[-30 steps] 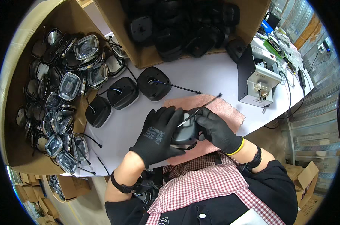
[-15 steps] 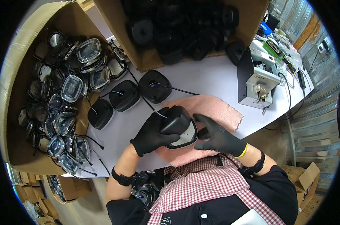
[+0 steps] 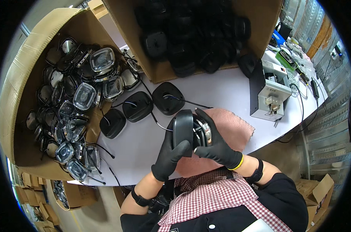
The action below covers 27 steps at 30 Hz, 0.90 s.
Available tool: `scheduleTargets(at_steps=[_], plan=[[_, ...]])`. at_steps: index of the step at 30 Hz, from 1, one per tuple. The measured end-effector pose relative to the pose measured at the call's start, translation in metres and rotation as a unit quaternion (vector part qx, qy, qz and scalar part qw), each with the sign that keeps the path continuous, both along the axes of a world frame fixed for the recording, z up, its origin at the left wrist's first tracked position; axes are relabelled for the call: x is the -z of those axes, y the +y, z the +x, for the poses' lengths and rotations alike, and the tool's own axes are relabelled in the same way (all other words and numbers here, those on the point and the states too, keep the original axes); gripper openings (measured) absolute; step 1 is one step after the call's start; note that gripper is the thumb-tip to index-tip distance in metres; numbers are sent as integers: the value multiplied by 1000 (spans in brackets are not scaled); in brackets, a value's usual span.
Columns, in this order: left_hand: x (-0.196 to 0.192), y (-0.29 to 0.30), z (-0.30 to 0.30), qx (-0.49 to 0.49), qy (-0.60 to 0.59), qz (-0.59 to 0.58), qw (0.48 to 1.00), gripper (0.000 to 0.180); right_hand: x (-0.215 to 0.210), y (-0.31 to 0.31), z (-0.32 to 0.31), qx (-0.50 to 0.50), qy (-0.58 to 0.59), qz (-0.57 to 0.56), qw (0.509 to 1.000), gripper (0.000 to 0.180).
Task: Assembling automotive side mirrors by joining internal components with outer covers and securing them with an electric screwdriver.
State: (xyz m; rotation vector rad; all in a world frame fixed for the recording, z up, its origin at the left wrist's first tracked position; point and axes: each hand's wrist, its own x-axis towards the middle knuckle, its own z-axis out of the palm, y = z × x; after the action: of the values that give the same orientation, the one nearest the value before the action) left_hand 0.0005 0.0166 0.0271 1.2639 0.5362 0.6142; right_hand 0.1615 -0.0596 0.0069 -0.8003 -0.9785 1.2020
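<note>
Both my hands wear black gloves and hold one black lamp housing (image 3: 184, 129) on edge above a pink cloth (image 3: 229, 129). My left hand (image 3: 168, 154) grips its dark back from below. My right hand (image 3: 216, 144) wraps the shiny chrome-rimmed front. A thin black wire runs from the housing to the left across the white table (image 3: 222, 87). Three more black housings (image 3: 138, 106) lie face down on the table just beyond my hands.
A cardboard box (image 3: 16, 85) at the left holds several clear-lensed lamps. Another box (image 3: 163, 71) at the back is full of black housings. A white and black machine (image 3: 269, 91) stands at the right, with cables and small tools behind it.
The housing has been turned from lying flat in my hands to standing on edge, lifted a little higher. My right hand has closed over its front.
</note>
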Motion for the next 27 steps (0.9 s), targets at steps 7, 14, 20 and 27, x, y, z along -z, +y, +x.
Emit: scheduleTargets(at_steps=[7, 14, 20, 27], plan=[[1, -3, -17, -30, -132, -221, 966, 77, -5, -4, 16, -16, 151, -34, 988, 84], [-10, -14, 7, -50, -4, 8, 999, 98, -20, -5, -3, 66, 112, -66, 989, 84], [-3, -25, 12, -61, -18, 25, 998, 105, -12, -9, -7, 74, 87, -7, 993, 89], [-1, -28, 15, -80, -55, 91, 991, 111, -7, -10, -4, 98, 58, 26, 993, 92]])
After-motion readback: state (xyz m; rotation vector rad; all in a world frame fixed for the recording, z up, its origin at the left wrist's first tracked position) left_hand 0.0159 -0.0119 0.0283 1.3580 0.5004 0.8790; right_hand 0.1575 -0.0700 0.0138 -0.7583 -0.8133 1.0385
